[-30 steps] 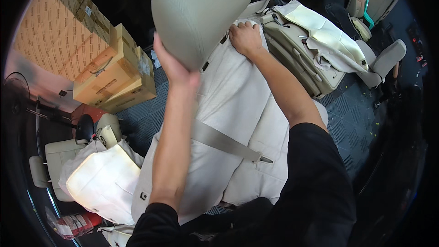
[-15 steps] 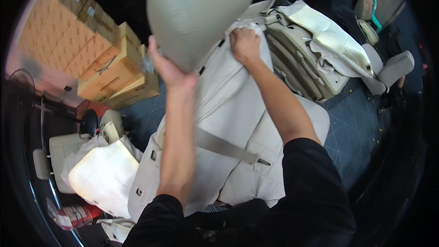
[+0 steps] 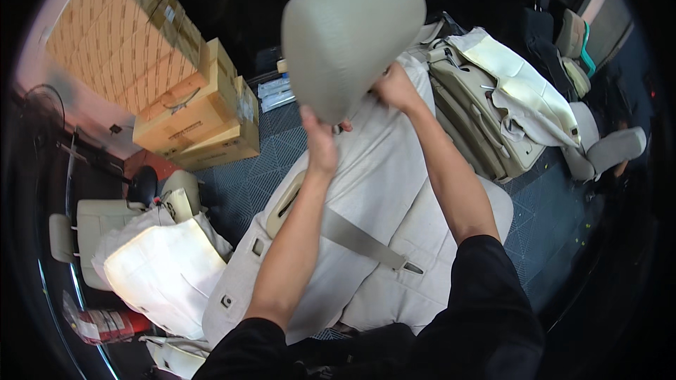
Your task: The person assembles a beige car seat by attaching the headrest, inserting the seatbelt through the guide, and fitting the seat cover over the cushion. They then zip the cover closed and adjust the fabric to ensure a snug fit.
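Note:
A beige headrest (image 3: 352, 35) stands at the far end of a car seat covered in pale grey fabric (image 3: 384, 162). My left hand (image 3: 322, 144) is at the headrest's lower left end. Its thumb points up and its fingertips curl round at the cover's far edge; what they grip is hidden. On the other side, my right hand (image 3: 398, 88) is closed on the bunched top of the seat cover, its fingertips partly behind the headrest. A grey seat belt strap (image 3: 362, 239) crosses the cover and enters a slot.
Cardboard boxes (image 3: 186, 123) are stacked at the far left. Another beige seat back (image 3: 486, 119) with a pale cover lies at the right. On the left are a seat (image 3: 105, 239) with a white-backed cover (image 3: 165, 274) and a red fire extinguisher (image 3: 116, 326). Dark patterned tiles (image 3: 239, 193) form the floor.
My left hand has gone from stretched fingers beside the headrest to curled fingers below it. My right hand has shifted in beside the headrest. The whole view has moved slightly.

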Demonstrator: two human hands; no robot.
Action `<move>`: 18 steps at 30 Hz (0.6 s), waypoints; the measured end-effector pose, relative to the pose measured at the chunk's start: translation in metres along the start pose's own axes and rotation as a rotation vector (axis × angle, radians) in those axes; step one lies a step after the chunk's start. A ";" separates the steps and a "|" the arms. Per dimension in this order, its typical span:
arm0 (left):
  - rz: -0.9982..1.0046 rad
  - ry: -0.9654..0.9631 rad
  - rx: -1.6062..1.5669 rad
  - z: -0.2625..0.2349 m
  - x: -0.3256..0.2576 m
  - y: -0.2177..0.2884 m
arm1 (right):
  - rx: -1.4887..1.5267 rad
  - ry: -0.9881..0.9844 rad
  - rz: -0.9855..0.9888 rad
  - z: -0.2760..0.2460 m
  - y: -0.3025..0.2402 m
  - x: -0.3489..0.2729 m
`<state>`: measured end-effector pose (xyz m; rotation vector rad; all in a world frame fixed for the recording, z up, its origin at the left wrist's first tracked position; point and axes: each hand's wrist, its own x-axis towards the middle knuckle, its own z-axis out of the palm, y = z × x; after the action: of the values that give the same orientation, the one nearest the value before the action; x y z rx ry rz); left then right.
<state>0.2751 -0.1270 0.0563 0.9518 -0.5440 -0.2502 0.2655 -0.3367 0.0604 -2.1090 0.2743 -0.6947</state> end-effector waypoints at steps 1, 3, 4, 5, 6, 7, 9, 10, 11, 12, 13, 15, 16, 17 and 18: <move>-0.020 -0.125 0.004 -0.009 0.002 -0.014 | 0.348 -0.089 0.140 0.000 0.003 0.001; 0.037 0.210 -0.029 -0.018 0.003 -0.011 | 0.714 -0.120 0.198 0.015 -0.054 0.011; 0.111 0.268 -0.074 -0.026 0.017 0.013 | 0.677 -0.080 0.106 0.020 -0.097 0.021; 0.152 0.265 -0.149 -0.021 0.026 0.034 | 0.614 -0.043 0.073 0.013 -0.109 0.024; 0.170 0.246 -0.188 -0.027 0.027 0.056 | 0.583 -0.017 0.087 0.024 -0.108 0.016; 0.307 0.170 -0.316 -0.024 0.041 0.117 | 0.515 -0.013 -0.007 0.016 -0.158 0.028; 0.469 0.039 -0.533 -0.042 0.044 0.206 | 0.379 -0.043 -0.097 0.031 -0.222 0.036; 0.502 -0.025 -0.583 -0.051 0.039 0.242 | 0.327 -0.067 -0.147 0.042 -0.247 0.042; 0.511 -0.026 -0.562 -0.054 0.027 0.274 | 0.278 -0.100 -0.201 0.055 -0.276 0.048; 0.489 -0.070 -0.597 -0.073 0.019 0.295 | 0.229 -0.136 -0.252 0.067 -0.306 0.050; 0.417 -0.085 -0.638 -0.086 0.003 0.318 | 0.176 -0.169 -0.297 0.073 -0.338 0.050; 0.333 0.212 -0.415 -0.106 -0.023 0.343 | 0.144 -0.200 -0.354 0.073 -0.382 0.036; 0.287 0.311 -0.309 -0.106 -0.025 0.336 | 0.159 -0.224 -0.343 0.079 -0.393 0.026; 0.203 0.406 -0.112 -0.116 -0.042 0.327 | 0.283 -0.292 -0.262 0.118 -0.383 0.010; 0.137 0.459 0.011 -0.121 -0.061 0.322 | 0.327 -0.343 -0.193 0.133 -0.377 -0.014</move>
<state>0.2793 0.1662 0.2466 0.9406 -0.1862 0.0952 0.3080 -0.0168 0.2961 -1.9096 -0.2211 -0.4399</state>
